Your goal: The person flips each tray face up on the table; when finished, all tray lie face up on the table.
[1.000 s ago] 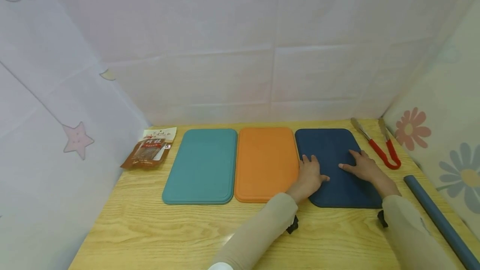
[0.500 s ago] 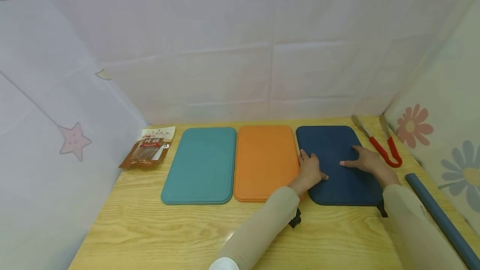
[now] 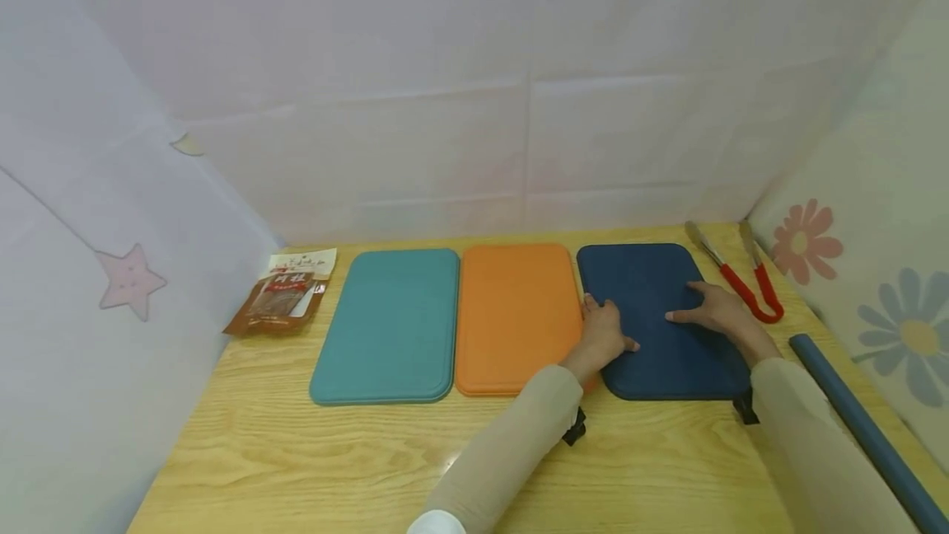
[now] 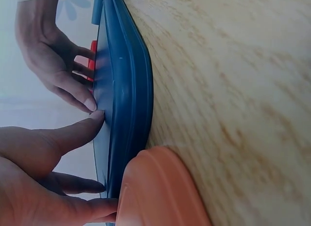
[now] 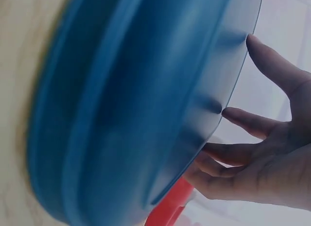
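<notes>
A dark blue, flat rounded rectangular piece with a stepped rim (image 3: 652, 278) lies at the right of a row of three. My left hand (image 3: 602, 336) is at its left edge, thumb touching the top and fingers along the side facing the orange piece (image 3: 515, 311). Over the right part of the blue piece, my right hand (image 3: 719, 311) spreads its fingers. In the right wrist view several right fingertips (image 5: 228, 112) touch the top surface. The left thumb (image 4: 80, 133) lies nearly straight in the left wrist view. Some left fingertips are hidden at the edge.
A teal piece of the same shape (image 3: 389, 324) is left of the orange one. A brown snack packet (image 3: 285, 295) lies at the far left. Red-handled tongs (image 3: 749, 291) and a grey-blue roll (image 3: 853, 414) are at the right. Printed cloth walls surround the wooden table (image 3: 311, 476).
The head view has shifted slightly. My left fingers have moved a little toward the blue piece's left edge, and the right fingers look more gathered. The blue piece stays in its place.
</notes>
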`<state>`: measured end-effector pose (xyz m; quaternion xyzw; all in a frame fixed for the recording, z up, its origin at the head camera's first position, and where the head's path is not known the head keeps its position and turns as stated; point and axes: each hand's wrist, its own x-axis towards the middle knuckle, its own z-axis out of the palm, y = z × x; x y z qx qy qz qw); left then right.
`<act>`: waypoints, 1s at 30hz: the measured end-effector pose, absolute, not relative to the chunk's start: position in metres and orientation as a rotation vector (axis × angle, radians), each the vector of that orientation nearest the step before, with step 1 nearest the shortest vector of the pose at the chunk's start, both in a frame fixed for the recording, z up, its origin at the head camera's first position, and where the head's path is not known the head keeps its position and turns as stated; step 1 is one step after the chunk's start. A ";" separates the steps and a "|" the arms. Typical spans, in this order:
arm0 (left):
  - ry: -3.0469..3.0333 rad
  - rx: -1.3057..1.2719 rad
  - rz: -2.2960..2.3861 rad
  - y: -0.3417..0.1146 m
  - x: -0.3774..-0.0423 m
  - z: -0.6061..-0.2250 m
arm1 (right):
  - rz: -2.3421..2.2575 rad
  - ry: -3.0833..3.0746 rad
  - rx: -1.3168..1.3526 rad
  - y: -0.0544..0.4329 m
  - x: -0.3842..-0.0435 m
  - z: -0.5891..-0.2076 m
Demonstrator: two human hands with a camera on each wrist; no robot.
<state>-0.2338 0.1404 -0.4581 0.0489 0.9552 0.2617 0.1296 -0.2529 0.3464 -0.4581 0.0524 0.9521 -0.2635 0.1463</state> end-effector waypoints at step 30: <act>2.699 0.329 0.768 0.124 -0.236 -0.454 | -1.327 2.609 0.185 0.397 -0.247 -0.436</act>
